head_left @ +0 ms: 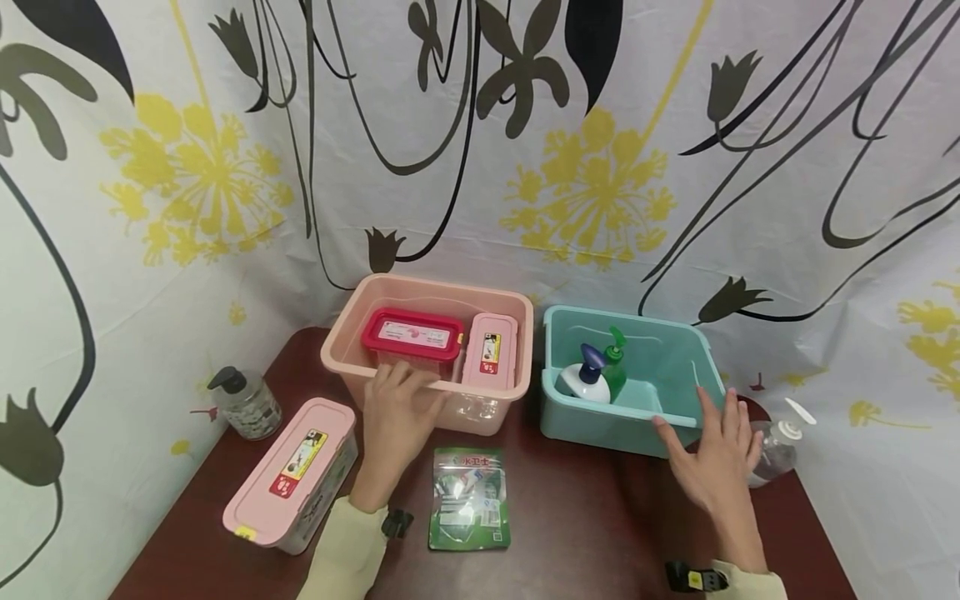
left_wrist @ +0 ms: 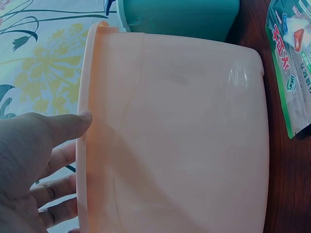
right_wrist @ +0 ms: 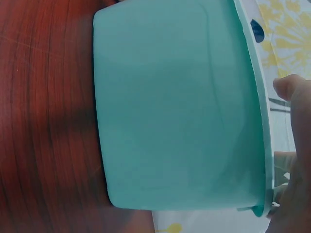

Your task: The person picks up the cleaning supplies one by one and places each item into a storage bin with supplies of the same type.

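Observation:
My left hand (head_left: 400, 425) grips the front rim of a pink plastic bin (left_wrist: 180, 121), thumb on the outside and fingers over the inner side. Inside that bin are a clear box with a red lid (head_left: 412, 333) and a box with a pink lid (head_left: 491, 350). At the front right corner of a teal bin (right_wrist: 180, 116), my right hand (head_left: 716, 462) is spread, its fingers by the rim and its thumb apart from it in the right wrist view. The teal bin holds a white pump bottle (head_left: 587, 385) with a blue head and a green pump bottle (head_left: 615, 367).
A green pouch (head_left: 469, 500) lies on the dark wooden table (head_left: 577, 517) between my arms. At left stand a pink-lidded box (head_left: 296, 467) and a black-topped pump bottle (head_left: 250, 408). Just beyond my right hand is a clear pump bottle (head_left: 776, 454). Patterned curtain (head_left: 450, 208) encloses the table.

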The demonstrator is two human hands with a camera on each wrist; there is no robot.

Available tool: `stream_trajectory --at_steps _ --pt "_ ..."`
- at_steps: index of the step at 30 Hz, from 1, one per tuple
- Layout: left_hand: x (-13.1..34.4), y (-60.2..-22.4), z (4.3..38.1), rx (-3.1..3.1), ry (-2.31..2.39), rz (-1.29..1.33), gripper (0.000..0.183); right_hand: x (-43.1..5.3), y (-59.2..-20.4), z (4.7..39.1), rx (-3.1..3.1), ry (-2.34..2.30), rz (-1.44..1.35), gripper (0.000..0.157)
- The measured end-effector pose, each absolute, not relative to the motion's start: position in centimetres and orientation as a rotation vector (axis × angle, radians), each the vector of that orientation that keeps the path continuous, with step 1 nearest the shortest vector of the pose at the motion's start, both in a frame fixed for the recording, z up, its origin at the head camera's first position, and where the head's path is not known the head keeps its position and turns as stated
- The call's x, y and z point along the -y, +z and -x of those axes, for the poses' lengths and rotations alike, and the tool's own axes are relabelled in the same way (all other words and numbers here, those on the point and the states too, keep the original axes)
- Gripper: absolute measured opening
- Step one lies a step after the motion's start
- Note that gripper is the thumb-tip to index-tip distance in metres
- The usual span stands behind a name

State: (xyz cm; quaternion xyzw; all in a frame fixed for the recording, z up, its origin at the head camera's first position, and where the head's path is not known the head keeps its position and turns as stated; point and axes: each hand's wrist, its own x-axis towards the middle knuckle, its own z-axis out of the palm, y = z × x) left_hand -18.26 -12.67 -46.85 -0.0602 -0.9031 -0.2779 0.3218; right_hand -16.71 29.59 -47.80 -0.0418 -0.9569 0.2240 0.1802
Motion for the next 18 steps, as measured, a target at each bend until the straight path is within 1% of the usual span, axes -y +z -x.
stream_trajectory --at_steps 18 --pt "12.7 -46.9 18.3 2.371 -0.731 0.159 0.035 -31.9 -47.8 16.2 2.656 0.715 0.250 0.086"
